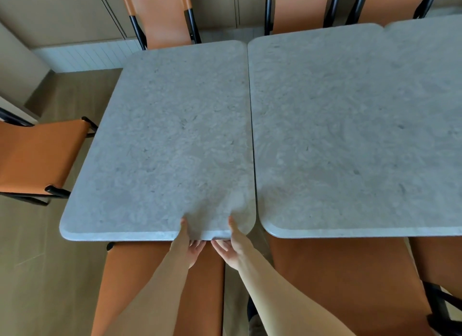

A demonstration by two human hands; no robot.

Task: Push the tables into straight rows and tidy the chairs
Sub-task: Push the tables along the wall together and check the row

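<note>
Gripping the near edge of the left table, the left hand and right hand lie thumbs on top, fingers curled beneath. Just right of the grip, a thin seam parts it from the right table. Both tops are speckled grey stone with rounded corners. Directly under the hands stands an orange chair; further orange, black-framed chairs ring the far side and left end.

Two grey stone-look tables, left table and right table, side by side on tan floor, narrow seam between.
</note>
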